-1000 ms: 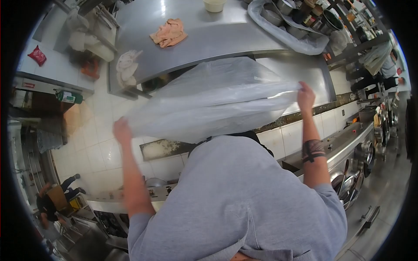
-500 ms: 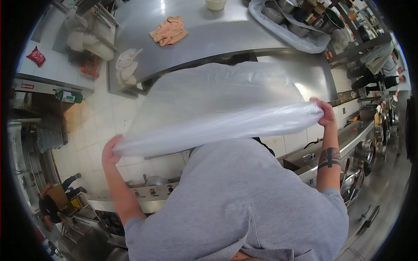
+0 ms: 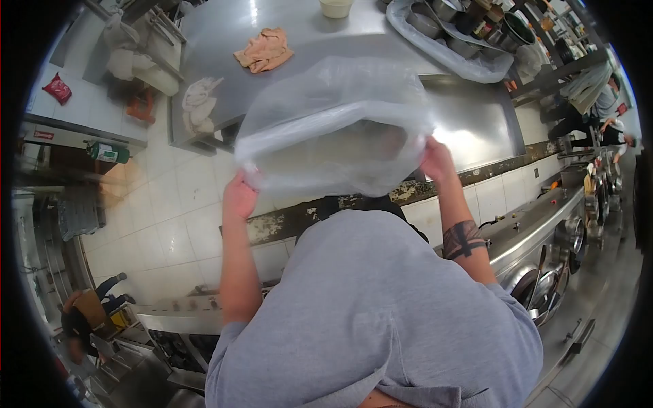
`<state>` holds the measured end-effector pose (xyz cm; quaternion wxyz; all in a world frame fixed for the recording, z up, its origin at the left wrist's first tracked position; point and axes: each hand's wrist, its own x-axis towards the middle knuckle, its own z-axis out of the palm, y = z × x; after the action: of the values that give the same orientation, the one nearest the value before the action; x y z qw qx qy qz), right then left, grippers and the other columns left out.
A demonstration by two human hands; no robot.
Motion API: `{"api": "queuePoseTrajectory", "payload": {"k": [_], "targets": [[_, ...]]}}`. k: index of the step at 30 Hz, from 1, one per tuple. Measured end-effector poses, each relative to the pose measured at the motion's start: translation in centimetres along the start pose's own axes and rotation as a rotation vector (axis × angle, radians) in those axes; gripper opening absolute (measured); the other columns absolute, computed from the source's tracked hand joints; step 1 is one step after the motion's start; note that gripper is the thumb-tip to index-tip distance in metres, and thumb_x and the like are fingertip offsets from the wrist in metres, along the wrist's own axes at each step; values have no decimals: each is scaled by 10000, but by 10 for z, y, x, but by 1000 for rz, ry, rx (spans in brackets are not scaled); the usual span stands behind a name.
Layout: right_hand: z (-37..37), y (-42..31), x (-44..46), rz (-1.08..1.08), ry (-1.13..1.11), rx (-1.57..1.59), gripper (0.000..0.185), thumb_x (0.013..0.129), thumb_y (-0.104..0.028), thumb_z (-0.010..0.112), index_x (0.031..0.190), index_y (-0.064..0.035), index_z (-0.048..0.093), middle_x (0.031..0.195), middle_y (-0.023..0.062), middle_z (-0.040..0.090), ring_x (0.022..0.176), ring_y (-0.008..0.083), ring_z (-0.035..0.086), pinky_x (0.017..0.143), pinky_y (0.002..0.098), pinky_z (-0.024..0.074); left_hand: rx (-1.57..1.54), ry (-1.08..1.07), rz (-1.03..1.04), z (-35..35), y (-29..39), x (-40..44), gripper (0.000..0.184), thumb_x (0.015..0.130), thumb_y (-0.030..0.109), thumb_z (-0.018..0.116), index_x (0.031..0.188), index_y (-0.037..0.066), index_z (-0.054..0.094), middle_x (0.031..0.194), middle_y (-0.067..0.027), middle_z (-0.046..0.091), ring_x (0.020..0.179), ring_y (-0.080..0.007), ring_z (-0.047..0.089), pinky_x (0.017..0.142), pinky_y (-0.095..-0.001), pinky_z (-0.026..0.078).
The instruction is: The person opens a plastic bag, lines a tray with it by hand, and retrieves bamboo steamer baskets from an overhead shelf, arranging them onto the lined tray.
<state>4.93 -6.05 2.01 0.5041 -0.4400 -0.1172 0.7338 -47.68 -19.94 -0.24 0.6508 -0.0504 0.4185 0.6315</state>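
A large clear plastic bag [image 3: 333,81] hangs between my hands in front of my waist, its mouth spread wide and facing me. My left hand [image 3: 241,196] is closed on the left edge of the mouth. On the right edge, my right hand [image 3: 436,159] grips the plastic, its fingers partly hidden by the film. The far part of the bag billows over the near edge of the steel table [image 3: 306,41] and is slightly blurred.
On the table are a peach cloth [image 3: 264,51], a pale tub [image 3: 336,7] and a plastic-lined tray of containers [image 3: 469,66]. A whitish cloth [image 3: 198,105] lies at its left corner. A stove [image 3: 183,314] stands near me. Other people [image 3: 605,102] are at far right and lower left.
My hands have come closer together from a wide stretch. The bag, earlier pulled into a long taut band, now has its mouth open and its body puffed up over the table edge.
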Motion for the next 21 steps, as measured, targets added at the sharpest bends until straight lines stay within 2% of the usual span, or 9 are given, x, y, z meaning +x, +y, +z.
{"api": "queuePoseTrajectory", "payload": {"k": [4,5,8,13,15,16,17,18,21], "targets": [[4,-29,-57,413,-113,-472,256,986,-185,587,1139,2,672,1004,86,711,836,189,704,749,315,605,138,293,-104,-44,33,-26,365,998,308,523,1205,34,647,988,-105,724,891,-239,670,879,-426,565],[-84,-57,-21,653,-567,-167,253,948,-161,624,1129,7,676,999,82,713,764,183,705,659,309,608,192,404,-94,-78,61,-28,383,988,330,526,1194,33,652,990,-110,724,876,-237,668,884,-432,567],[-87,-139,-67,356,96,-317,281,944,-151,608,1152,28,669,1084,142,713,995,267,714,922,437,606,384,285,-77,-125,155,-59,363,963,263,608,1240,30,637,1086,-135,697,1005,-282,657,914,-435,557],[-40,-155,-79,-153,-57,-96,289,910,-104,653,1188,-26,664,1106,109,712,1011,269,693,936,425,563,255,31,145,-82,169,-76,374,937,175,672,1286,46,640,1141,-122,679,1079,-285,638,970,-402,524],[-44,-153,-51,-209,-60,-322,296,874,-100,683,1168,-71,695,1075,120,719,997,266,698,907,410,560,732,-130,339,-62,160,-70,374,888,155,711,1227,6,660,1212,-118,659,1179,-252,601,1030,-408,486],[-43,-150,-38,-396,137,-932,293,853,-95,690,1145,-72,706,1047,136,716,987,274,700,896,410,558,737,-132,336,-51,154,-62,374,888,155,711,1227,6,660,1212,-118,659,1179,-252,601,1030,-408,486],[-45,-143,-28,-567,347,-1543,290,832,-90,697,1121,-73,717,1020,153,713,977,282,701,884,410,556,1297,88,493,-43,145,-51,362,884,136,710,1214,-9,674,1163,-110,672,1122,-251,622,988,-396,501],[-49,-131,-22,-561,354,-1543,290,832,-90,697,1121,-73,717,1020,153,713,977,282,701,884,410,556,1851,331,642,-40,138,-41,350,881,117,710,1201,-23,689,1114,-102,684,1064,-250,644,945,-385,517],[-56,-79,13,-781,697,-1751,265,891,-146,663,1145,-88,706,1008,155,699,942,283,691,873,427,552,1780,606,952,-119,72,53,312,898,122,683,1178,-14,711,992,-127,716,900,-273,687,824,-389,551]]}}
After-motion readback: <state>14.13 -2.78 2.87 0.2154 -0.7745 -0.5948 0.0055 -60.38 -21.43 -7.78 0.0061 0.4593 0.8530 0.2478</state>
